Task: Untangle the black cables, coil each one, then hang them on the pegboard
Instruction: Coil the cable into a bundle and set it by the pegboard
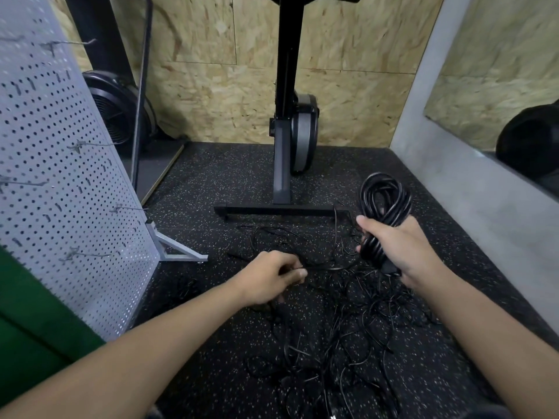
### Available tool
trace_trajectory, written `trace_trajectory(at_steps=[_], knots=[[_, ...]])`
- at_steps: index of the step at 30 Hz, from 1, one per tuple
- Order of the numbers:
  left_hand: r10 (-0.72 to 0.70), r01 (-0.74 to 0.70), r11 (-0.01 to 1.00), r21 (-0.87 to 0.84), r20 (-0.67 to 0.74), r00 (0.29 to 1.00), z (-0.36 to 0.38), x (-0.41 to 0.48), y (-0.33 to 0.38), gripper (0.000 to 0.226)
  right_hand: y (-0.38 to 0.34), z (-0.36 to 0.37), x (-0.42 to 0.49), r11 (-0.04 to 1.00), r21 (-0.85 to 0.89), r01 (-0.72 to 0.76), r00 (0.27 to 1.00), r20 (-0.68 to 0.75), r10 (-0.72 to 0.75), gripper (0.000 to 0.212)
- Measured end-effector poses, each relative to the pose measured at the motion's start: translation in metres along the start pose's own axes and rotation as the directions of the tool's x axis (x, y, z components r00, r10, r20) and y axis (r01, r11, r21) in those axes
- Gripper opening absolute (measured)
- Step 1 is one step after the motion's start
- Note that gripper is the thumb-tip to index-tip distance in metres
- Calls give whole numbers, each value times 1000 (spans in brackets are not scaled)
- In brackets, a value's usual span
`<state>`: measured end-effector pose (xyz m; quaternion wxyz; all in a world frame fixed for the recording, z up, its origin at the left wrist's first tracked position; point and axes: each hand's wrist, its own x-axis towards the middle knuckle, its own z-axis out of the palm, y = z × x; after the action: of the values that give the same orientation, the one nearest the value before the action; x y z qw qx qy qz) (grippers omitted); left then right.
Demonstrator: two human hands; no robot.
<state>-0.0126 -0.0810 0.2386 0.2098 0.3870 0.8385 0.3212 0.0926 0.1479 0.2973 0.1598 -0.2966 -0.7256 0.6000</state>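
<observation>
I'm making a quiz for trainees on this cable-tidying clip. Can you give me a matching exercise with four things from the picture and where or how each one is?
Things:
1. coiled cable
2. tangled cables
3. pegboard
4. left hand

States:
A. stands upright at the left, hooks bare
B. gripped in the right hand, held above the floor
C. spread loose over the speckled floor mat
D. pinching a thin strand low over the mat

Pairs: 1-B, 2-C, 3-A, 4-D
</observation>
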Motion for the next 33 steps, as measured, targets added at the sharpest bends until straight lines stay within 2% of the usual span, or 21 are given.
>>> trace_trajectory(at_steps=[2,5,8,10,11,13,17,19,21,24,27,28,30,33], knots=[[110,-103,989,109,-54,993,-2,-2,13,22,7,-3,3,969,-245,8,999,-35,-18,45],[303,-255,924,286,-137,943,-8,-2,31,20,9,-1,-1,873,-470,127,988,136,-71,37],[413,-339,898,281,-273,868,-17,-1,38,14,3,9,-15,848,-490,205,922,387,1,44],[443,-371,892,259,-331,833,-22,1,39,9,1,14,-21,868,-465,176,867,490,87,31],[456,-384,886,260,-337,823,-23,1,40,8,0,14,-22,870,-462,172,842,528,113,31],[464,-399,883,248,-328,823,-25,-2,41,8,-2,15,-26,877,-452,160,823,552,135,43],[388,-362,922,140,-291,875,-32,-4,38,10,15,19,-17,863,-499,77,886,431,170,100],[382,-357,923,141,-238,893,-35,-5,37,13,25,23,-14,872,-489,18,901,386,199,114],[410,-384,910,158,-193,892,-36,-8,41,12,26,26,-12,884,-468,-12,916,350,198,107],[489,-457,869,190,-179,854,-34,-11,51,13,18,30,-19,881,-467,73,911,390,132,89],[498,-470,866,172,-208,842,-33,-7,53,20,15,35,-26,870,-456,187,867,493,72,34],[485,-462,874,149,-220,846,-34,-6,52,20,15,36,-27,855,-470,220,848,525,70,22],[439,-433,898,80,-242,865,-36,-5,49,17,12,35,-29,859,-466,211,803,584,120,18],[342,-361,932,-24,-265,902,-39,-4,43,16,8,30,-30,892,-447,65,760,601,246,32]])
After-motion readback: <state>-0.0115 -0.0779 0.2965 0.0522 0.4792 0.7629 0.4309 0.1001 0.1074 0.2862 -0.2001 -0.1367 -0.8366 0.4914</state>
